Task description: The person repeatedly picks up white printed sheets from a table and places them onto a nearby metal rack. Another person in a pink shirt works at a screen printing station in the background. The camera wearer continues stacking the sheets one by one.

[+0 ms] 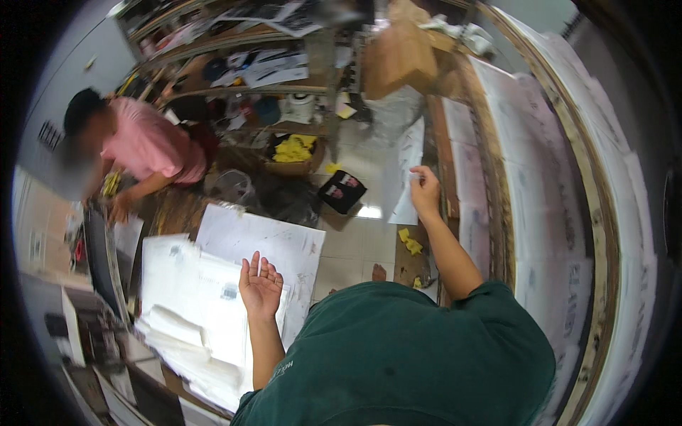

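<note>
My right hand [425, 192] is closed on the edge of a long white printed sheet [403, 177], which hangs down beside the racks on the right. Only part of my grip shows, as the fingers curl toward the paper. My left hand [261, 287] is palm up with its fingers spread and nothing in it. Below and beside it lies a stack of white sheets [188, 284], some with small faint prints, on a table. A larger, stained white board [302, 245] reaches out from under the stack.
Long racks [501, 184] lined with printed white sheets run along my right. A person in a pink shirt [153, 138] works at the left. On the tiled floor are a black printed piece [342, 192], a box of yellow scraps [295, 150] and a cardboard box [400, 60].
</note>
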A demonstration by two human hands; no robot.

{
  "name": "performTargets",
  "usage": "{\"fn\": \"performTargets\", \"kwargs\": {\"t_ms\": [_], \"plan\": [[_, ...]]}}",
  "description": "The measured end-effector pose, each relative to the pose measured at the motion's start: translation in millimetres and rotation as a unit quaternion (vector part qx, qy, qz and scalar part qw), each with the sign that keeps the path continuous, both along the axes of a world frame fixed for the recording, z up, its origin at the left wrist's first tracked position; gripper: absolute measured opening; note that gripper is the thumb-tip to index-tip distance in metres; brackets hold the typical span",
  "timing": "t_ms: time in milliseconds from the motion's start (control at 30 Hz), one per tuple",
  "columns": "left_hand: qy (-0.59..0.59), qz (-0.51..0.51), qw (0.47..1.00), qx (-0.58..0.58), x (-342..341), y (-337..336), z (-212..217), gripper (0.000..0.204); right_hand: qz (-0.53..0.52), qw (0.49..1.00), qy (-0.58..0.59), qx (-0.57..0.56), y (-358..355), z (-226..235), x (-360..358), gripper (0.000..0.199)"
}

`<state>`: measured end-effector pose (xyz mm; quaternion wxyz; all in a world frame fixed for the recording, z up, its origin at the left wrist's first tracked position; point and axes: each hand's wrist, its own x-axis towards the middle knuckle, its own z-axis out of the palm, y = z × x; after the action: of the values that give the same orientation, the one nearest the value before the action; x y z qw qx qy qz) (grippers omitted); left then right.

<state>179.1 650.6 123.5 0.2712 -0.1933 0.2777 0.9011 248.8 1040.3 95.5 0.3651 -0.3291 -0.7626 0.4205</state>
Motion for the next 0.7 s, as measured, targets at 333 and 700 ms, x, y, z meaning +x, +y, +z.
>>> {"fn": "performTargets", "kwargs": {"t_ms": [333, 700], "plan": [[0.015, 0.145, 0.989, -0.010, 41.6, -67.9, 20.9, 0.036, 0.156, 0.987, -0.024, -0.011, 41.7, -52.1, -27.1, 0.037], [0.016, 0.301, 0.937, -0.177, 15.9, -108.3, -102.4, 0.052, 0.246, 0.968, -0.022, -0.033, 33.9, -45.3, -80.5, 0.039]]}}
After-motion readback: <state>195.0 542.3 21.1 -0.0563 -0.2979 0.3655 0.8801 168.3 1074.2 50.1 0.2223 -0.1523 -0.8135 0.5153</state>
